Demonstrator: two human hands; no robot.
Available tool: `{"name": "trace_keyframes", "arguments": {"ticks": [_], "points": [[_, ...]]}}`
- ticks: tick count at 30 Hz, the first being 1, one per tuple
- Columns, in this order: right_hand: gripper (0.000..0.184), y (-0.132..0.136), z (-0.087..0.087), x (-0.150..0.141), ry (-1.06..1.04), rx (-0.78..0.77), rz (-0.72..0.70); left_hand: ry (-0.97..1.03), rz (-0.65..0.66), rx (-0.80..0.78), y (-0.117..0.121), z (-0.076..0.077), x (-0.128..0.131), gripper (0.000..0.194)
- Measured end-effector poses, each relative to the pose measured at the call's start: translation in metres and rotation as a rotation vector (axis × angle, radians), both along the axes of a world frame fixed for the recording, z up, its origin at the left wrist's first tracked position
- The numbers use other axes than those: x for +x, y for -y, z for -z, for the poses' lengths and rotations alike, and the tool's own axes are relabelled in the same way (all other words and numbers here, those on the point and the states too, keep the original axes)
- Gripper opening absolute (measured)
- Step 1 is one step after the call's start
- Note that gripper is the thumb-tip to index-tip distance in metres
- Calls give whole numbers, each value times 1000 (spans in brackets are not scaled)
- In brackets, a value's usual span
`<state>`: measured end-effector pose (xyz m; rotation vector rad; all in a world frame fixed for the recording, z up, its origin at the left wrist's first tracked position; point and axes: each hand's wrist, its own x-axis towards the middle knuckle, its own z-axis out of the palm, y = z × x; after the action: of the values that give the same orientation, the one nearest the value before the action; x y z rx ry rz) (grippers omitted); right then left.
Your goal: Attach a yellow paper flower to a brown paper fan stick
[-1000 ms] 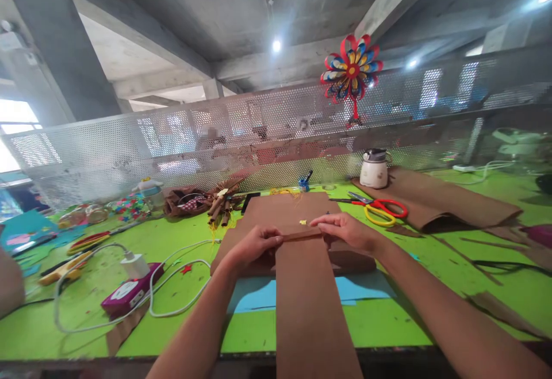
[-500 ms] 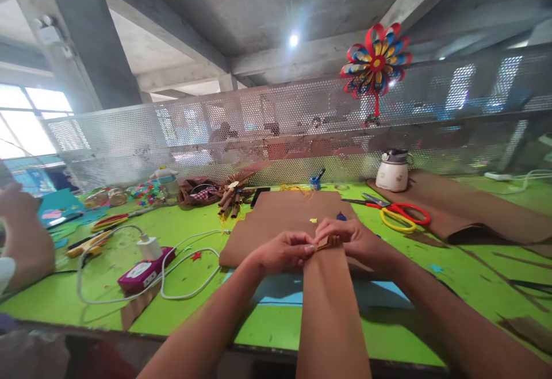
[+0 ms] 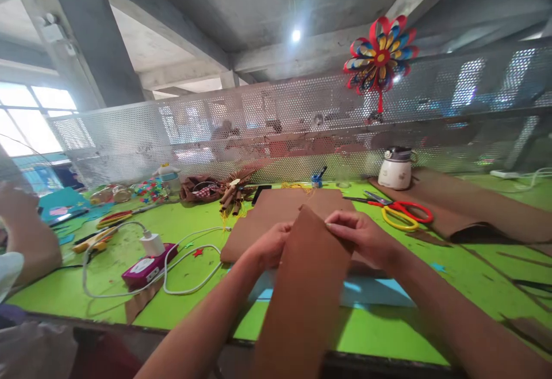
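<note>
A long strip of brown paper (image 3: 308,287) hangs from my two hands down past the table's front edge. My left hand (image 3: 275,245) is closed at the strip's left edge near its top, some fingers hidden behind the paper. With thumb and fingers pinched, my right hand (image 3: 360,232) grips the strip's upper right edge. The folded top end faces away from me and cannot be made out. Beneath the hands lies a larger brown paper sheet (image 3: 254,226), and light blue paper (image 3: 379,291) shows at its near side.
Red and yellow scissors (image 3: 401,215) lie to the right, near a white kettle-like jug (image 3: 394,169). On the left are a purple power strip (image 3: 149,264) with a white cable, pliers (image 3: 92,240) and another person's arm (image 3: 32,235). A small blue jar (image 3: 316,180) stands behind.
The paper strip has been turned over, so its darker face shows and its pleated end is out of sight. My hands have moved apart to the strip's two edges.
</note>
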<state>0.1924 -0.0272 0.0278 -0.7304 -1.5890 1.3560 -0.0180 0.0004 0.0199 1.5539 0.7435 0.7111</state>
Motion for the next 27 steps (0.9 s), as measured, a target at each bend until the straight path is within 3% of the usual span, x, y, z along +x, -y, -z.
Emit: {"name": "trace_keyframes", "arguments": {"ticks": [3, 6, 13, 21, 27], "points": [[28, -2, 1, 0, 104, -80, -9, 142, -44, -125, 1, -9, -3, 44], [26, -3, 5, -5, 255, -41, 17, 103, -46, -208, 3, -12, -3, 46], [25, -10, 12, -12, 462, 181, 133, -324, -13, 183, 3, -4, -1, 44], [26, -16, 11, -1, 427, 153, 188, -243, -75, 140, -4, -1, -5, 43], [26, -17, 11, 0, 433, 197, 213, -269, -34, 173, -4, -3, -4, 42]]}}
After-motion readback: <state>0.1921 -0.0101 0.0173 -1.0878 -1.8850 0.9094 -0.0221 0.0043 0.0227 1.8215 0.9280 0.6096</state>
